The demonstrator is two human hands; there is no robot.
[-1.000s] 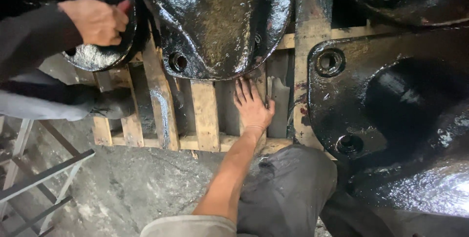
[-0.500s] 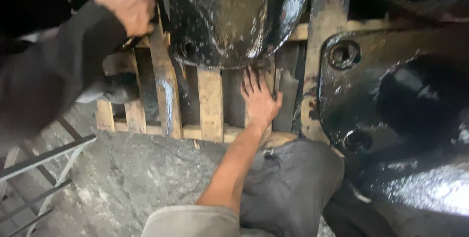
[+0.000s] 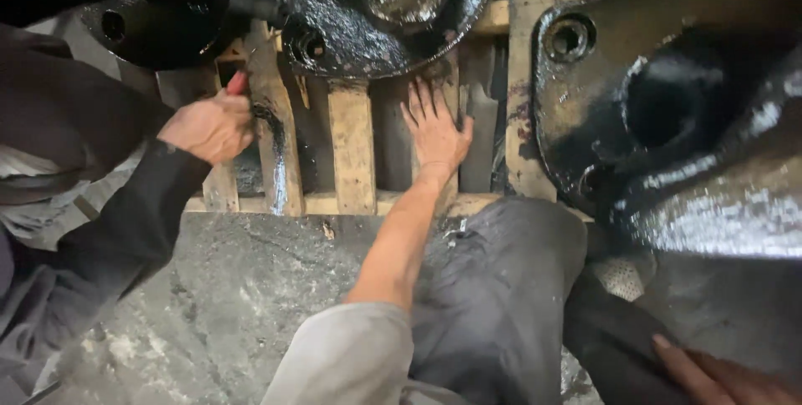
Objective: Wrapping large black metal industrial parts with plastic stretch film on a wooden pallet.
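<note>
Knee [image 3: 493, 288] in grey trousers was closest to the camera, and down in the corner beside it the right hand [image 3: 718, 380] just poked into view. It was too cut off to say whether it was loose or closed.

Past the knee, the left hand [image 3: 436, 136] lay palm-down on the wooden pallet [image 3: 352, 146]. Its fingers [image 3: 422, 100] were released, splayed flat and holding nothing. The slats ran the same way the fingers pointed.

Straight ahead of the fingertips, very close, sat the rounded black casting [image 3: 384, 4], wet-looking and glossy, with its rim lying crosswise to the fingers. So the left hand was much the nearer one to it.

Off to the thumb side was a bigger black casting [image 3: 668, 96], a bit further from the fingers. On the little-finger side, a co-worker's hand [image 3: 209, 127] in a dark sleeve was closed round something with a red handle [image 3: 238, 82].
</note>
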